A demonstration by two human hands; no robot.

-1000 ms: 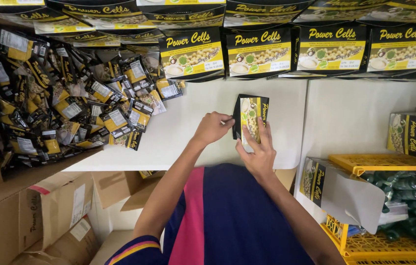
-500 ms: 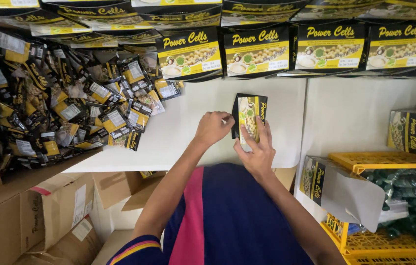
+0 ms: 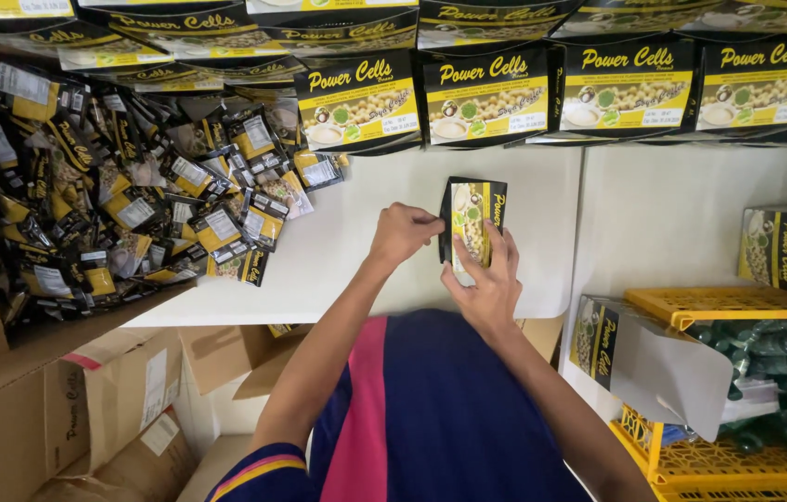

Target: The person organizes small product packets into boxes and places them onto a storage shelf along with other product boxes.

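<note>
We hold one black-and-yellow pouch (image 3: 473, 228) upright over the white table (image 3: 356, 251), just in front of the row of boxes (image 3: 542, 93) that stands along the table's far edge. Our right hand (image 3: 489, 284) cups the pouch from below and behind, fingers spread narrow up its face and thumb at its lower corner, so the pouch stands tilted only slightly and its printed front faces us. Our left hand (image 3: 403, 232) is curled nearly into a fist, its fingertips pinching the pouch's upper left edge; that pinch looks like a way to steady or work the top seam while the right hand bears the weight. Both hands are closed on the same pouch, which does not seem to touch the table.

Left of the pouch, a heap of pouches (image 3: 124, 195) of the same kind spills across the table's left end, well apart from our hands. Below that heap, off the table's edge, stand brown cartons (image 3: 87, 409) with open flaps. Right of the pouch, past a seam in the tabletop, a yellow crate (image 3: 737, 372) holds dark green things we cannot make out, with an open box (image 3: 635, 358) leaning against it. The table is matt white and evenly lit.
</note>
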